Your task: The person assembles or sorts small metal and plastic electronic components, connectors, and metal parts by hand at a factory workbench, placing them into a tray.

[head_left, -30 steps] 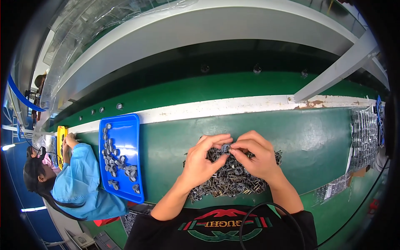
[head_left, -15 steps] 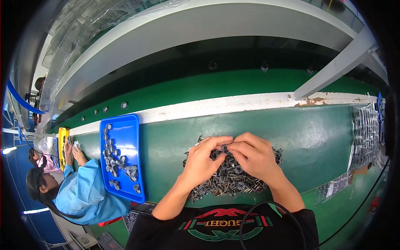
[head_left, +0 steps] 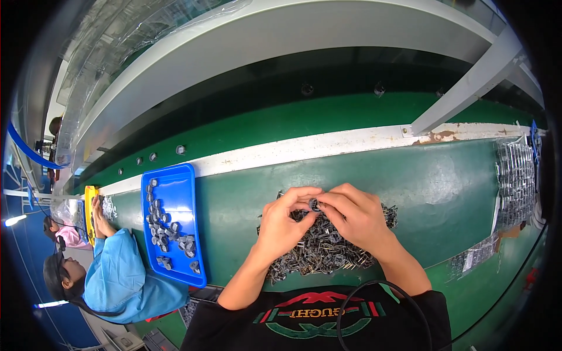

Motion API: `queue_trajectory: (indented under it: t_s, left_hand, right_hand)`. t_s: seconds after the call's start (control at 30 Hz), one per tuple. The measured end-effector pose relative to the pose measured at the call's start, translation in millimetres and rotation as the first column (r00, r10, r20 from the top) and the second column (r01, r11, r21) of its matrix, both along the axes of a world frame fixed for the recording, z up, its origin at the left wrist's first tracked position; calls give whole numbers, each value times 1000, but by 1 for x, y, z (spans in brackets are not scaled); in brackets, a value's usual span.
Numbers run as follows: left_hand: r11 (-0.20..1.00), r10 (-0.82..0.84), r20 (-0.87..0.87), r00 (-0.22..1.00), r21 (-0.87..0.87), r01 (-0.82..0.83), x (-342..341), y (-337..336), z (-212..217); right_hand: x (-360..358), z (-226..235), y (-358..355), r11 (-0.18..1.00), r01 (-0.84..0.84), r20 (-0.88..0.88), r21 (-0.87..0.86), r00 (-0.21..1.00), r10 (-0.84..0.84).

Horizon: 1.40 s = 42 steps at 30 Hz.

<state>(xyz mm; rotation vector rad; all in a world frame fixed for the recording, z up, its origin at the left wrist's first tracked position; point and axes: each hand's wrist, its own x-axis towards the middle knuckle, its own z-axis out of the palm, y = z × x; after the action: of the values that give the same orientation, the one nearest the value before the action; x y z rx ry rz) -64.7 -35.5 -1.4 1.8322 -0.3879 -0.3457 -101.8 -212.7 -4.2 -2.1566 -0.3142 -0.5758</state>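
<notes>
Between the fingertips of both hands is a small dark, round part [head_left: 314,205], grey and black. My left hand [head_left: 282,225] has its thumb and index finger curled round the part's left side. From the right, the thumb and index finger of my right hand [head_left: 358,217] pinch it. Both hands hover over a wide pile of small black parts with metal pins [head_left: 328,251] on the green tabletop [head_left: 246,175]. Finer detail of the held part is covered by my fingers.
A blue tray [head_left: 182,202] with several grey parts lies to the left. Beyond it a co-worker in a blue garment [head_left: 117,275] sits near a yellow tray [head_left: 89,202]. Clear plastic trays [head_left: 515,181] are stacked at far right. A slanted grey post [head_left: 468,82] rises behind the table.
The part now shows more openly between my fingertips, and my left fingers have shifted slightly. The co-worker's hands have come together. The whole view has moved a little.
</notes>
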Motion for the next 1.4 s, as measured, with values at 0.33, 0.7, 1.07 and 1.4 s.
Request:
queue_trajectory:
  t_s: [0.33, 0.7, 1.07, 1.4]
  left_hand:
    - [976, -28, -96, 995, -217, 6, -1, -4, 0]
    - [944, -43, -156, 987, -329, -11, 1, -4, 5]
    - [1000, 7, 83, 997, 29, -9, 3, -8, 2]
    - [989, 64, 70, 995, -141, -54, -7, 1, -8]
  right_hand:
    - [-1, -2, 4, 998, 38, 42, 59, 998, -40]
    - [-3, 1, 5, 948, 38, -122, 316, 993, 1]
    - [4, -10, 3, 995, 64, -30, 77, 998, -61]
    - [1, -11, 2, 1000, -20, 62, 8, 998, 20]
